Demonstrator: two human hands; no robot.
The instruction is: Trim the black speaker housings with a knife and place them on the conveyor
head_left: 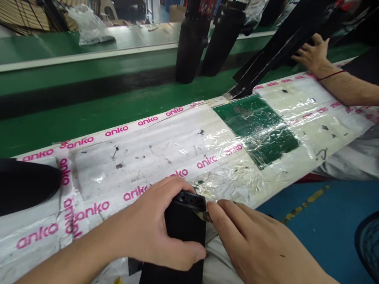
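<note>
A black box-like part (pixel 185 227) stands near the front edge of the work surface, its narrow end with several holes (pixel 191 200) turned up. My left hand (pixel 154 225) is wrapped round it, thumb on the near face and fingers behind the far side. My right hand (pixel 251 240) is closed at the part's upper right corner. A small, thin, blade-like piece (pixel 204 215) shows at its fingertips, against the edge just below the holes; the rest of it is hidden in the hand.
Under my hands runs a work surface (pixel 97 169) covered in white sheet and pink-lettered tape, with a green patch (pixel 257 130). A dark rounded object (pixel 26 185) lies left. Beyond are a green conveyor belt (pixel 142 90), black upright parts (pixel 192 51) and another person's hand (pixel 315 55).
</note>
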